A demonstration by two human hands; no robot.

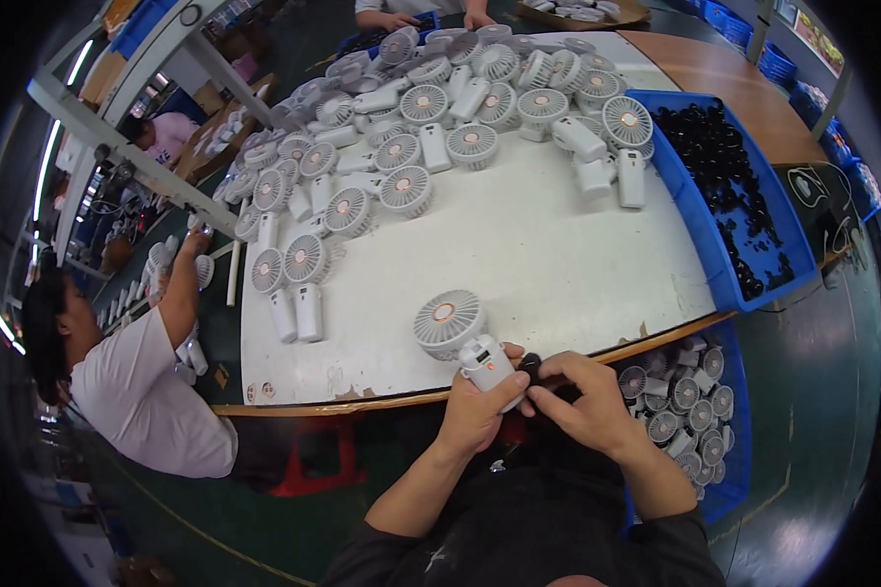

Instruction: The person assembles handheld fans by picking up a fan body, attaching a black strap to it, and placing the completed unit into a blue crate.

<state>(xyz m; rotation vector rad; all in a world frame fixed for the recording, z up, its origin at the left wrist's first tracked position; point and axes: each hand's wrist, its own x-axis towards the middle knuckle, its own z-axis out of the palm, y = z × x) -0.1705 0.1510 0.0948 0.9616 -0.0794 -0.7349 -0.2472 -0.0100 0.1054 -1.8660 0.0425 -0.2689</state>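
My left hand (472, 416) is closed around the handle of a white handheld fan (448, 318), whose round grille with an orange-ringed centre points up over the table's front edge. A small port and an orange mark show on the handle. Close beside the handle, my right hand (589, 399) pinches a small round black part (530, 364). Its fingertips nearly meet those of my left hand, and I cannot tell whether the part touches the fan. Many similar white fans (398, 152) lie heaped on the white tabletop (548, 235), toward the far and left sides.
A blue bin (781, 292) of small black parts stands at the table's right edge. Below the front edge, to my right, another blue bin (741, 430) holds white fans. A co-worker (152, 391) sits at left, near a red stool (328, 458). Another person's hands (392, 22) show beyond the heap.
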